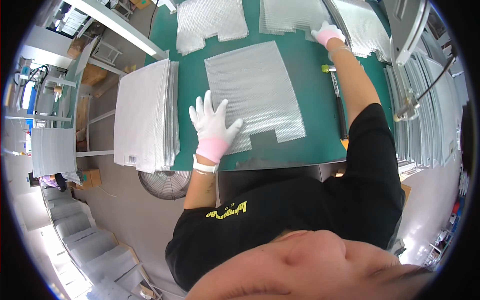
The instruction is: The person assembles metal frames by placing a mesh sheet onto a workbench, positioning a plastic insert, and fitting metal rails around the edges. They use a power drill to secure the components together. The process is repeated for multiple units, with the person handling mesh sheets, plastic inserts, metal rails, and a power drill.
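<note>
A silvery mesh sheet (pixel 255 90) with a notch in its near edge lies flat on the green-topped table (pixel 320 115). My left hand (pixel 212 122), in a white glove with a pink cuff, rests fingers spread over the sheet's left edge and the tabletop. My right hand (pixel 330 34), gloved the same way, reaches to the far side. Its fingers are closed at the near right corner of a stack of similar mesh sheets (pixel 287 15), seemingly pinching a sheet's edge; the fingertips are partly hidden.
More mesh stacks lie at the far left (pixel 210 22) and far right (pixel 362 27). A thick pile of sheets (pixel 145 115) overhangs the table's left edge. A hammer (pixel 338 102) with a green head lies right of the single sheet. Upright panels (pixel 422 110) and a metal frame (pixel 407 30) stand rightward; a fan (pixel 165 184) sits below.
</note>
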The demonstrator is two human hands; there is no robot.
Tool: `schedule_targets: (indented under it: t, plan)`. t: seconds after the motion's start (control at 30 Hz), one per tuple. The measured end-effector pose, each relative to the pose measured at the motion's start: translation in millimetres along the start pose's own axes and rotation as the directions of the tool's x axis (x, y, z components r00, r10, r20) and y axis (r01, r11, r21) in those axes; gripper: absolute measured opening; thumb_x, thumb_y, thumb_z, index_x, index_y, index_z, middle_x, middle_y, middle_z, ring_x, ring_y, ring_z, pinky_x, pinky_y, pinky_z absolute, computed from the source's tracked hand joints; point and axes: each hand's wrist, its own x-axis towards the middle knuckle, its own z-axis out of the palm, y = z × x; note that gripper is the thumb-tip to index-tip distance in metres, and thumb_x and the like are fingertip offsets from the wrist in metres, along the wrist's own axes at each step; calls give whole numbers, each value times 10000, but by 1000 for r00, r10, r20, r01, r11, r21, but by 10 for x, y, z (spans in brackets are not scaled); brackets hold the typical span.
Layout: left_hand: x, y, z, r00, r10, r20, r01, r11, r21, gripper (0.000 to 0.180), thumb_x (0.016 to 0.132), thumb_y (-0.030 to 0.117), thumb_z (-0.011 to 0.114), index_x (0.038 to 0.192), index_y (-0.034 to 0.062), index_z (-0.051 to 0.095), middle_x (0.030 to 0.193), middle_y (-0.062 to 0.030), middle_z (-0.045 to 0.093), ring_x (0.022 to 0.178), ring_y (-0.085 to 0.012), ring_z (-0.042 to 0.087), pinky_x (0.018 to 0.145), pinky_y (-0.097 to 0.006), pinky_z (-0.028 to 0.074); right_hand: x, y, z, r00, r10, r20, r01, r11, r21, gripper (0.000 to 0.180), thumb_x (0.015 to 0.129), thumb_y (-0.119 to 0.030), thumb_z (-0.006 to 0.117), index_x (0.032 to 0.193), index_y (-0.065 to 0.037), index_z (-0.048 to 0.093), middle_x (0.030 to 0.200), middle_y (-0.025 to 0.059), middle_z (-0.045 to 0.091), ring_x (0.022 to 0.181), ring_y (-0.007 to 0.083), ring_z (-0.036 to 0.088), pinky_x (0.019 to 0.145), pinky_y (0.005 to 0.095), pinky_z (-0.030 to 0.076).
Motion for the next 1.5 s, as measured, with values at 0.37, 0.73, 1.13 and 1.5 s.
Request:
schedule_targets:
  t: [0.37, 0.73, 1.13, 1.5]
  plan:
    - [-31, 55, -68, 959, -25, -283, -64, 952, -301, 716, 787, 292, 777, 1405, 47, 512, 1576, -300, 224, 1441, -478, 257, 1184, -580, 200, 498, 219, -224, 992, -17, -126, 98, 732, 674, 618, 913, -192, 656, 1470, -45, 431, 1358, 159, 587, 1203, 257, 607, 990, 387, 506]
    - [-33, -108, 31, 972, -113, -203, -120, 503, -856, 544, 946, 186, 635, 1422, -18, 467, 1492, -284, 412, 1379, -388, 442, 1172, -460, 319, -195, 536, -439, 833, -302, -463, 317, -426, 847, 615, 944, -169, 653, 1489, -33, 404, 1319, 130, 616, 1090, 217, 640, 962, 384, 521]
    - [-231, 165, -153, 920, -368, -133, 167, 678, -716, 797, 867, 265, 774, 1484, -46, 378, 996, -89, 641, 765, -136, 616, 707, -257, 518, -2784, 205, -28, 843, -521, -133, 297, 245, 923, 428, 927, -92, 616, 1342, 3, 581, 1243, 74, 658, 837, 78, 561, 810, 217, 484]
    - [-407, 131, 106, 938, -346, -2, 311, 844, -437, 872, 840, 376, 749, 1482, -54, 344, 1095, -221, 663, 891, -349, 686, 768, -408, 557, -2984, 240, 252, 851, -496, -173, 455, 531, 715, 491, 842, -164, 696, 1306, -33, 602, 1272, 172, 635, 1180, 325, 619, 1009, 356, 487]
